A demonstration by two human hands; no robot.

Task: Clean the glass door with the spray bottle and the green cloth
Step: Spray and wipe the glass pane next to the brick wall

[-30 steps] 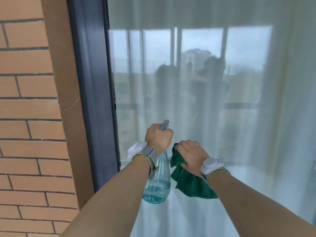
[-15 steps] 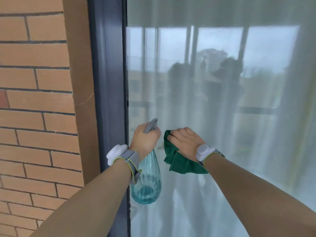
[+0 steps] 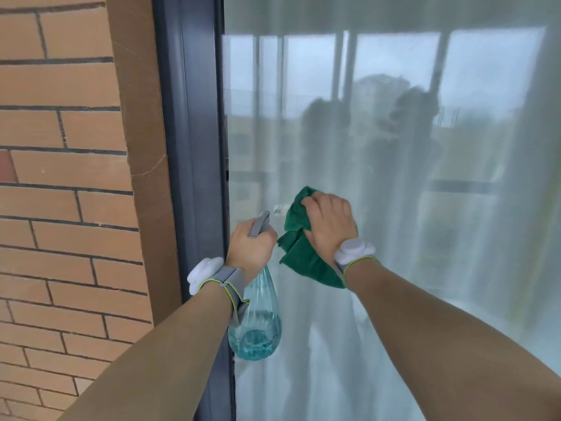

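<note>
Now the right hand (image 3: 329, 227) presses the bunched green cloth (image 3: 299, 256) on the glass door (image 3: 394, 147), fingers curled around it to wipe – while the left hand (image 3: 252, 247) grips the spray bottle (image 3: 258, 326) by its neck, kept close beside, probably for the next spray

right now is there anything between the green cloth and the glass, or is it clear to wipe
Nothing visible stands between them. The right hand holds the green cloth up against the glass door. The spray bottle, gripped by the left hand, hangs off to the left near the dark frame, clear of the cloth.
</note>
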